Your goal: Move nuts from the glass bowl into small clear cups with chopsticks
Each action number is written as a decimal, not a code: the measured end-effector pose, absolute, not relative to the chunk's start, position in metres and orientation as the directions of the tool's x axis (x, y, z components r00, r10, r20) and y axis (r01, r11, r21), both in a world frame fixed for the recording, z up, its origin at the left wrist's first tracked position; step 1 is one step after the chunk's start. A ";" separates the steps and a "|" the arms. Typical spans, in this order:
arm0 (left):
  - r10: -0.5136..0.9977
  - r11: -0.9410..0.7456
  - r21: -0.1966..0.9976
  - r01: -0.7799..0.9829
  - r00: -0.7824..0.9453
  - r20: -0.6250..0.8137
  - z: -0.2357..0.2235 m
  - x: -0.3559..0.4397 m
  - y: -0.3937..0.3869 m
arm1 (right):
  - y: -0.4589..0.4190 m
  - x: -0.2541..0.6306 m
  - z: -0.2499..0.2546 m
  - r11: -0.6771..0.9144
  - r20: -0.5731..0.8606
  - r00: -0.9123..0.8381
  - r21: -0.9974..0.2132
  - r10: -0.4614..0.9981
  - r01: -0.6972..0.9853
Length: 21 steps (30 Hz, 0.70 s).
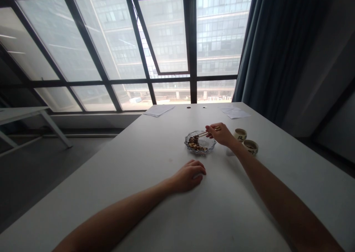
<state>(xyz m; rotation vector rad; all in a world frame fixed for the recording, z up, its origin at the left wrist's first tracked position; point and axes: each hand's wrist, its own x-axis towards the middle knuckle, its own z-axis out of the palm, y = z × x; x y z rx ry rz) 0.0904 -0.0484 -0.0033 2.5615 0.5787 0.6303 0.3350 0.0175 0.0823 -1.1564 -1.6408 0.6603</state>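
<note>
My right hand is shut on a pair of wooden chopsticks, and their tips reach down into a ribbed glass dish. The dish holds a small heap of nuts and dark food pieces, and the tips sit at the heap's upper edge. Just right of my right hand stand two small ceramic cups with dark brush marks. My left hand rests on the white table below the dish, its fingers loosely curled and holding nothing.
Two sheets of paper lie near the table's far edge, beyond which is a large window. A dark curtain hangs on the right. Another white table stands to the left, over a grey floor.
</note>
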 end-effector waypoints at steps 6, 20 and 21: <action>0.491 -0.812 0.504 0.295 0.812 0.316 0.000 0.093 -0.049 | 0.023 0.333 0.071 0.363 0.370 -0.044 -0.870 0.928 0.334; 0.489 -0.812 0.506 0.292 0.812 0.317 -0.002 0.087 -0.051 | 0.010 0.335 0.098 0.325 0.398 0.209 -0.894 0.893 0.309; 0.490 -0.811 0.507 0.292 0.813 0.315 -0.002 0.086 -0.051 | 0.008 0.337 0.102 0.321 0.395 0.226 -0.897 0.890 0.305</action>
